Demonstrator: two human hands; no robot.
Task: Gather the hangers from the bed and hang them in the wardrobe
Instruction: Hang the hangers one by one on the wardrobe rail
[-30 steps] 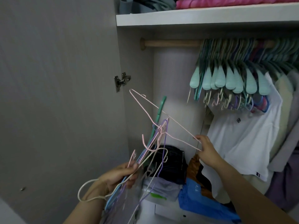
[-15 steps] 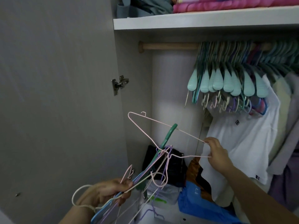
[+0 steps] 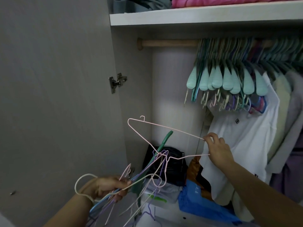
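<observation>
My left hand [image 3: 111, 185] grips a tangled bundle of thin wire and plastic hangers [image 3: 147, 176] low in front of the open wardrobe, with a cream hanger looped over the wrist. My right hand [image 3: 216, 148] pinches one end of a pink wire hanger [image 3: 164, 126], which lies almost sideways; its hook is still caught in the bundle near a green hanger [image 3: 165, 140]. The wooden wardrobe rail [image 3: 167, 43] runs across the top, bare at its left end. Several mint and coloured hangers [image 3: 229, 79] crowd the rail further right.
The grey wardrobe door [image 3: 54, 95] stands open at left with a metal hinge [image 3: 117, 81]. A white T-shirt [image 3: 242, 145] and other clothes hang at right. Folded clothes, a blue bag [image 3: 203, 205] and dark garments fill the bottom. A shelf [image 3: 196, 15] with pink fabric sits above.
My right hand has swung the pink hanger down from steeply tilted to nearly sideways and pulled it rightwards. The bundle in my left hand has dropped slightly.
</observation>
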